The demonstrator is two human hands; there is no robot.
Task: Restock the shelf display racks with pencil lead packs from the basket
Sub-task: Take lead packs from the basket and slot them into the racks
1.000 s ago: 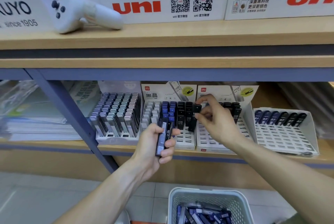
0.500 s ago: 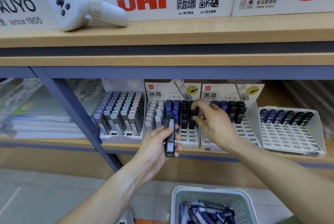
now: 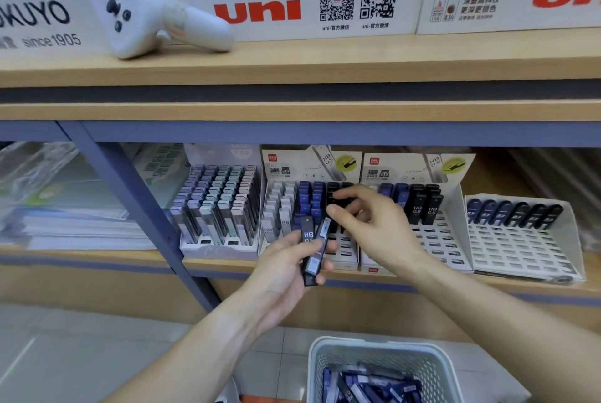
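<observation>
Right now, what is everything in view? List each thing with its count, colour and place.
Display racks: four, white, side by side on the lower shelf.
Lead packs in racks: many, black, blue, grey and pastel.
Basket: one, pale, on the floor, holding blue and black packs.
Controller: one, white, on the upper shelf.
Brand boxes: white with red lettering, upper shelf.
Paper stacks: white, lower shelf at left.
Held packs: a few, black, in the left hand.
Left hand: grips the held packs.
Right hand: fingers at the second rack's black packs.

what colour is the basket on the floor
White, or a very pale grey, basket with a perforated lattice wall; the head view shows it.
</observation>
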